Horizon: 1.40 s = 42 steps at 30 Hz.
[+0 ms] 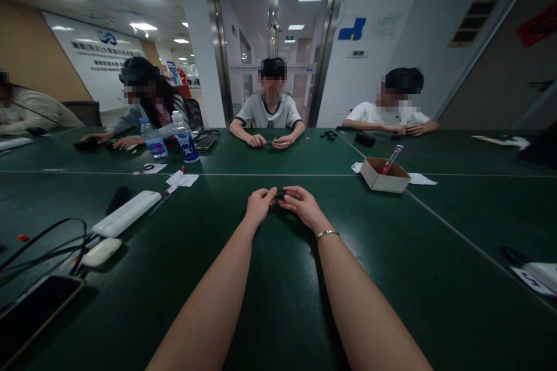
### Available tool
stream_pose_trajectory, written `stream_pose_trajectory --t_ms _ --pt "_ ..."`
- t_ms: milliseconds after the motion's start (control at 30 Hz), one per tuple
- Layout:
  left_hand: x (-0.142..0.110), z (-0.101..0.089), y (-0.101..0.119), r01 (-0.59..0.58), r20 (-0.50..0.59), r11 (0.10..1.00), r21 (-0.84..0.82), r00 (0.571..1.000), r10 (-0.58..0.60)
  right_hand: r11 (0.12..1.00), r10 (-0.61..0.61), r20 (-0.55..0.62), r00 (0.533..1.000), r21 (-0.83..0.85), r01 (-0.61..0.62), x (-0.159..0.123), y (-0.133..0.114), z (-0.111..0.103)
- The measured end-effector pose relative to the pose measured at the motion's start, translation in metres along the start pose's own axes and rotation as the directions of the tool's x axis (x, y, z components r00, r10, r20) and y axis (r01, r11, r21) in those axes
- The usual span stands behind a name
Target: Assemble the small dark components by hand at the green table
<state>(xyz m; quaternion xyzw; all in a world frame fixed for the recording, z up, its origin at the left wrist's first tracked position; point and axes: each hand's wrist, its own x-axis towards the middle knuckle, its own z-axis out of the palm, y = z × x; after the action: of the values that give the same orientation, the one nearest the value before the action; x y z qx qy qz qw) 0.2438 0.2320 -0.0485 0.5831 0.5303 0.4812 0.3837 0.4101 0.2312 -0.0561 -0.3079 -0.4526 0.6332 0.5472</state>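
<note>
Both my arms reach forward over the dark green table [278, 301]. Between my fingertips is a small dark object [281, 193], too small for me to make out its kind. My left hand [260, 207] pinches its left end between thumb and fingers. On the other end, my right hand [303, 207] closes its thumb and fingers; a silver bracelet [328, 233] circles that wrist. Part of the object is hidden behind the fingers.
To the right stands an open cardboard box [385, 177] with a red-and-clear tube [391, 159] in it. Left are a white power strip [127, 213], cables, a phone [39, 316] and two bottles [186, 139]. Several people sit across the table.
</note>
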Motion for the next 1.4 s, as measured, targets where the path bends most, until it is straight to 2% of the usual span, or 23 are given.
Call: stream_pose_trajectory --t_ms 367,567,800,1033,1233,1400 --pt "-0.006 0.002 0.005 -0.032 -0.072 0.99 0.14 0.996 0.042 1.0 0.013 0.025 1.0 -0.008 -0.012 0.0 0.0 0.001" --pt "-0.01 0.001 0.01 -0.003 -0.111 0.977 0.212 0.993 0.027 0.999 0.013 0.045 0.999 -0.044 -0.011 -0.001 -0.003 0.002" --pt "-0.013 -0.002 0.019 0.099 -0.137 0.944 0.315 0.989 -0.058 0.997 -0.001 0.055 0.999 -0.08 0.005 0.0 0.0 0.001" --pt "-0.015 -0.002 0.028 0.173 -0.147 0.937 0.304 0.98 -0.133 0.985 -0.063 0.044 0.997 -0.16 0.07 0.0 0.001 0.004" --pt "-0.013 -0.003 0.02 0.124 -0.104 0.962 0.245 0.989 -0.101 0.992 -0.041 0.034 0.999 -0.122 0.045 0.0 -0.001 0.005" --pt "-0.007 0.0 0.005 0.006 -0.061 0.979 0.202 0.998 0.007 0.997 -0.006 -0.028 1.0 -0.081 0.003 0.001 -0.001 0.006"
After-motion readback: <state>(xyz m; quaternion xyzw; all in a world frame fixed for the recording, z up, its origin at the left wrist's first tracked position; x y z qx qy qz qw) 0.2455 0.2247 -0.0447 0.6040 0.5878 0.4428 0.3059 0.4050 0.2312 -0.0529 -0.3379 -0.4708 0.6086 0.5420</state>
